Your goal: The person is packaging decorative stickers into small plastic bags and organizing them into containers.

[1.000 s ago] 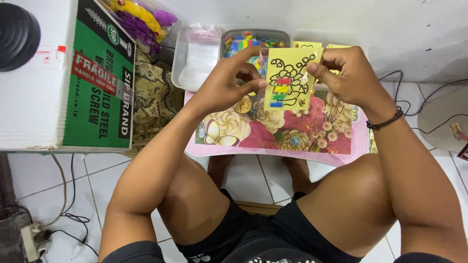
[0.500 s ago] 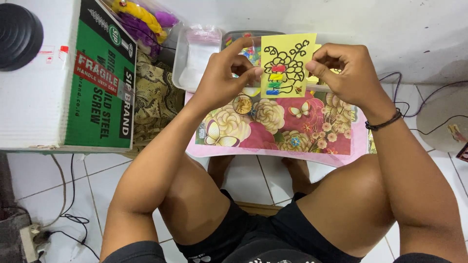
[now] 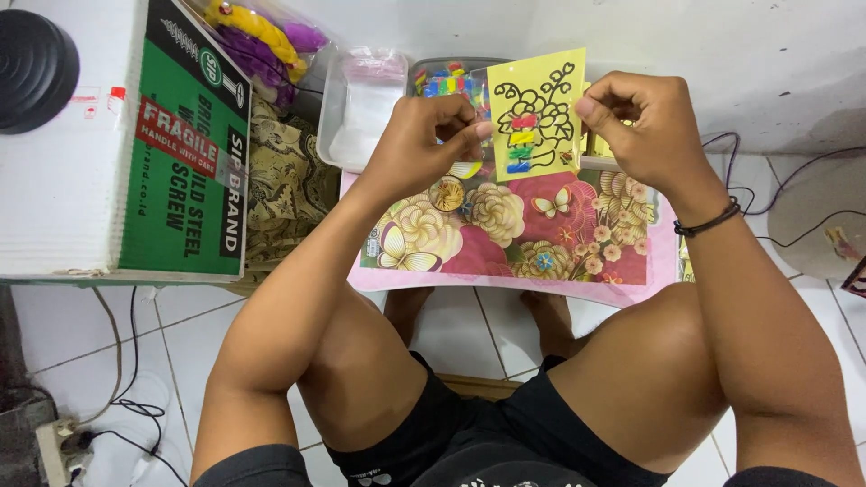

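While both hands pinch, yellow card (image 3: 538, 113) sits between left hand (image 3: 424, 144) and right hand (image 3: 645, 126).

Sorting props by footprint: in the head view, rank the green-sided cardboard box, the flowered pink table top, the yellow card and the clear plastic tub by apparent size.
1. cardboard box, though nearer the camera
2. flowered table top
3. and 4. unsure: yellow card and clear plastic tub look alike

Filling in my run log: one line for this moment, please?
left hand: pinching yellow card | right hand: holding card's right edge | card: above flowered table
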